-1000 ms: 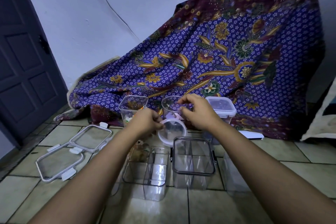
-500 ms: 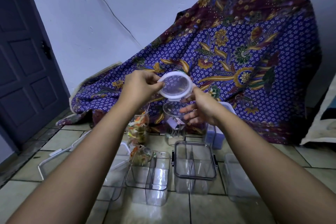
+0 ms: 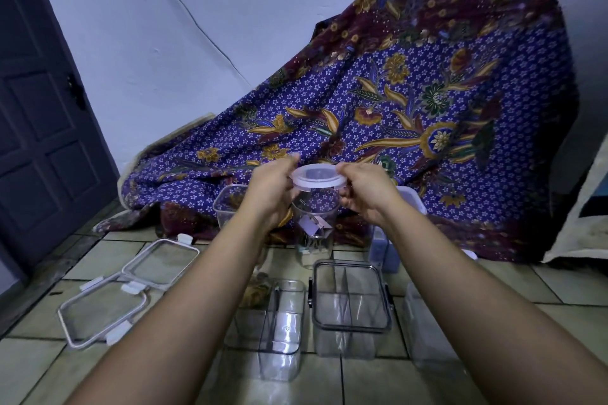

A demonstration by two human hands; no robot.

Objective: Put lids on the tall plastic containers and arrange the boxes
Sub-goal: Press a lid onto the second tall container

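Both hands, left hand (image 3: 269,187) and right hand (image 3: 365,191), pinch opposite rims of the round lid (image 3: 318,177), seated atop the tall round container (image 3: 314,227) by the tiled floor's (image 3: 559,286) far edge. Recommended: press evenly, then snap the tabs (seating unconfirmed). Batik cloth (image 3: 394,108) drapes behind; door (image 3: 39,108) left.

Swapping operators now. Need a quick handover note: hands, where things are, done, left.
Left hand and right hand: both grip the round lid by its edges, holding it at the mouth of the round jar; can't tell if it is seated.
Square jar to the left stands open. Jar on the right already wears a white lid.
Two loose rectangular lids lie on the floor at left. Divided boxes stand in front.
Done: one jar lidded.
Left: press the round lid down, lid the square jar, arrange the boxes.
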